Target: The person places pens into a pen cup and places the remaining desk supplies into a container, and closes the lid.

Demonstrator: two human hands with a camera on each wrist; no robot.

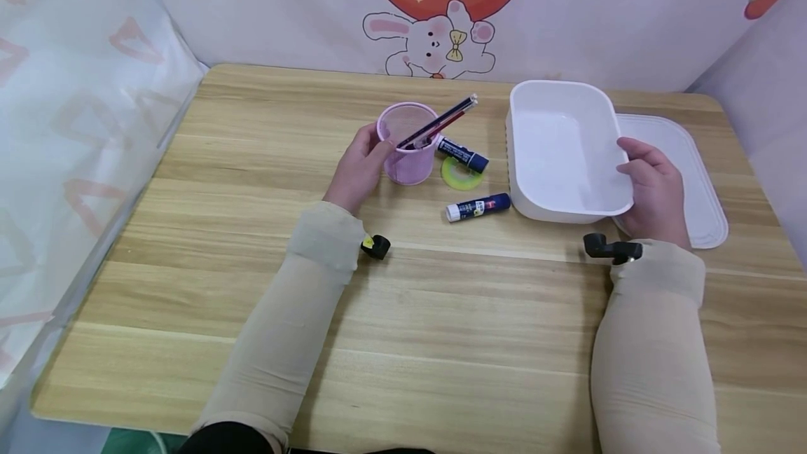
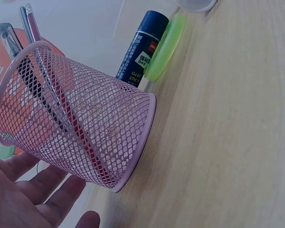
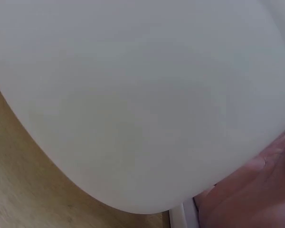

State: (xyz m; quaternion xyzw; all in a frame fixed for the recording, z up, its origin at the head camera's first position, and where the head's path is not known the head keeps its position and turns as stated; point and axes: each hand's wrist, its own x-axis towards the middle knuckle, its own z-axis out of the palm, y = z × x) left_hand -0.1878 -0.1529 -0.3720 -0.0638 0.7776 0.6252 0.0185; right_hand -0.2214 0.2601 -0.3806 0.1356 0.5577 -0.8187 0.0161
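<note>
A pink mesh pen holder stands on the table with a dark pen and a slim red pen or pencil leaning in it. My left hand holds it at the left, thumb at the rim and fingers along the outside. At the right, my right hand grips the side wall of a white plastic box, which tilts with its open top toward me. In the right wrist view the box wall fills most of the picture and hides most of that hand.
Between holder and box lie two glue sticks, one touching a green tape roll, the other nearer me. Under the box's right side lies a white lid. A printed cloth hangs behind the wooden table.
</note>
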